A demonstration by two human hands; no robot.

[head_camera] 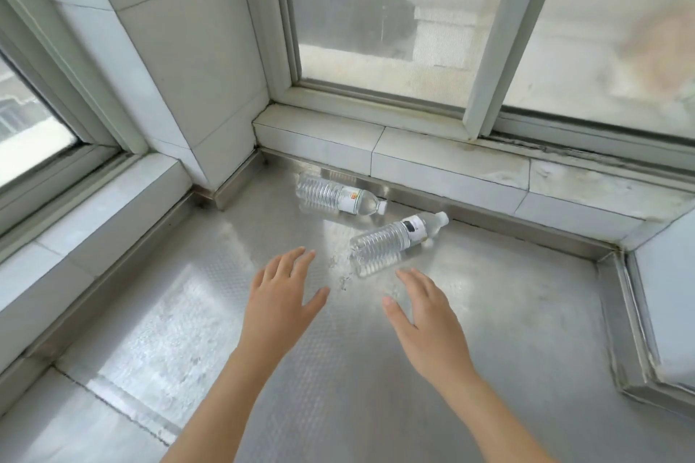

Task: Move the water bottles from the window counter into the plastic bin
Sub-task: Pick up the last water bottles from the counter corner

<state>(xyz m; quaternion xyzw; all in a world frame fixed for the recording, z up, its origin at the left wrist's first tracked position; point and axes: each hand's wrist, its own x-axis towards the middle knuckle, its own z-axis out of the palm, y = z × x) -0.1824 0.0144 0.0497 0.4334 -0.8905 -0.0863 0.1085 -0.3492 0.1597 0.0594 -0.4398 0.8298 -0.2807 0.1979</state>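
Observation:
Two clear water bottles with white caps and white labels lie on their sides on the steel window counter (338,368). The far bottle (340,195) rests close to the tiled sill, cap to the right. The near bottle (395,241) lies slanted, cap pointing up and right. My left hand (282,297) hovers open, palm down, left of the near bottle's base. My right hand (421,316) is open just below that base, fingertips a short gap from it. Neither hand touches a bottle. No plastic bin is in view.
A tiled sill (451,165) and window frames (492,49) run along the back. A tiled pillar (195,68) stands at the back left corner. A raised tiled ledge (94,214) borders the left, and a steel lip with another tiled block (665,312) closes the right.

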